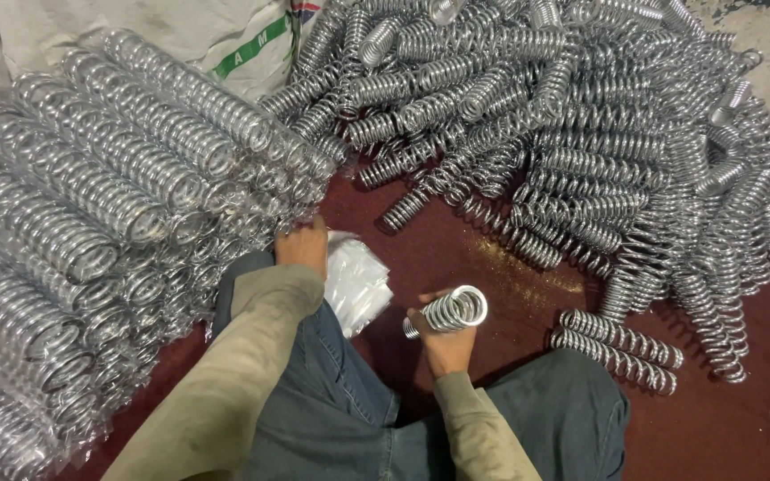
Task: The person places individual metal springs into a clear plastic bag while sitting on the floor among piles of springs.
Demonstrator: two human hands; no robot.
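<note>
Clearly, we judge the steel coil spring (447,312) stiff, fairly heavy and slick, best gripped around its middle coils. It sits at lower centre of the frame, our right hand (443,343) clenched about it. Our left hand (303,248), just left of centre, presses on the bagged springs (109,205); its grasp is unclear.

Left arm: we stretch it forward from the lower left of the frame, the sleeve is olive.
Left hand (303,246): at centre left, the fingers are bent down and mostly hidden from us.
Right arm: we bend it up from the bottom centre.
Right hand (443,331): just right of centre, our fingers are closed in a grip.
</note>
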